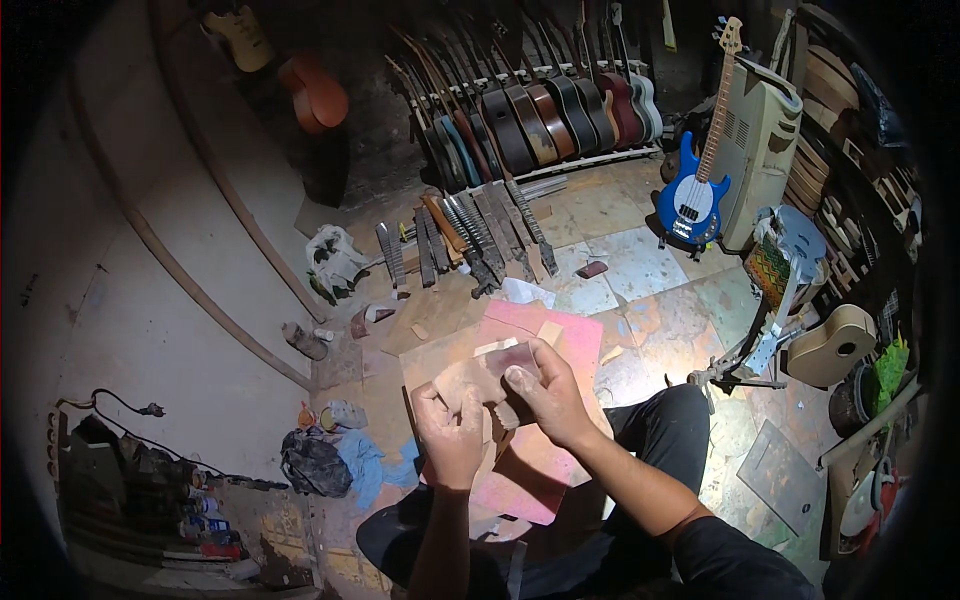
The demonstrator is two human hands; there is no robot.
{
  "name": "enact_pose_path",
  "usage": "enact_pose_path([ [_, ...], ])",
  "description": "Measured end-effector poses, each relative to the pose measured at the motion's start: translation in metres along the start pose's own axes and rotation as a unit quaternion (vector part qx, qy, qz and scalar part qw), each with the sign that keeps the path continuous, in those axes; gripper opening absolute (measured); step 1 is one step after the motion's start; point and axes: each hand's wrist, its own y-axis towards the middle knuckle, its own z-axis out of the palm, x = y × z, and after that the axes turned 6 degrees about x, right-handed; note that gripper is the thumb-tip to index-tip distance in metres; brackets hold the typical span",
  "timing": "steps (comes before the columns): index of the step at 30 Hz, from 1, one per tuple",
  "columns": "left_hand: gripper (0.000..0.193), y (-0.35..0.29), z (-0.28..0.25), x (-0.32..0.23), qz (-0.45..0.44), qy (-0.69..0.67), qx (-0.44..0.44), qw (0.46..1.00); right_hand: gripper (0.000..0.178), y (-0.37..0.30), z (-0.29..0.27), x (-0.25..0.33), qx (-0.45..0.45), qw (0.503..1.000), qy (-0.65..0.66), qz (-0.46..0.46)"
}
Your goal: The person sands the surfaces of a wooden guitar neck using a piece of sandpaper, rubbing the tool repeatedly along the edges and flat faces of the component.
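Observation:
A piece of sandpaper (pixel 470 380), tan on its broad face with a dark reddish-brown part at the right, is held up between my two hands above my lap. My left hand (pixel 450 425) pinches its lower left part, thumb on top. At its right end my right hand (pixel 550 395) grips the dark part between thumb and fingers. Beneath both hands lie a pink board (pixel 540 485) and a tan flat sheet (pixel 425 360). Some small pale pieces show just under the sandpaper, partly hidden by my hands.
Several guitar necks (pixel 470 235) lie on the floor ahead, before a rack of guitars (pixel 560 120). A blue bass guitar (pixel 690 195) stands far right, near an acoustic guitar body (pixel 832 345). Dark and blue cloths (pixel 375 465) lie at the left; a grey panel (pixel 780 475) lies right.

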Motion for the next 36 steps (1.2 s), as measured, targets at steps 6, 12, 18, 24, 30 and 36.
enact_pose_path([
  [6,0.036,-0.004,-0.004,0.008,0.017,0.033,-0.009,0.999,0.048,-0.005,0.007,0.012,0.025,0.999,-0.022,-0.025],
  [12,0.039,-0.003,-0.003,0.01,0.014,0.004,-0.025,1.0,0.048,-0.002,0.001,0.01,0.044,0.997,-0.051,-0.04],
  [18,0.058,-0.004,0.013,-0.001,0.077,-0.015,-0.095,0.992,0.048,-0.01,0.0,0.006,0.041,0.999,0.014,-0.024],
  [24,0.057,0.0,-0.013,0.024,0.251,0.228,0.018,0.941,0.052,-0.011,0.004,0.007,0.052,0.997,-0.042,-0.043],
  [30,0.049,-0.007,0.005,0.015,0.185,0.008,-0.013,0.983,0.062,-0.016,0.014,0.007,0.053,0.981,-0.144,-0.116],
  [36,0.058,0.0,-0.003,0.018,0.241,0.086,-0.011,0.967,0.078,-0.015,0.012,0.014,0.083,0.96,-0.22,-0.151],
])
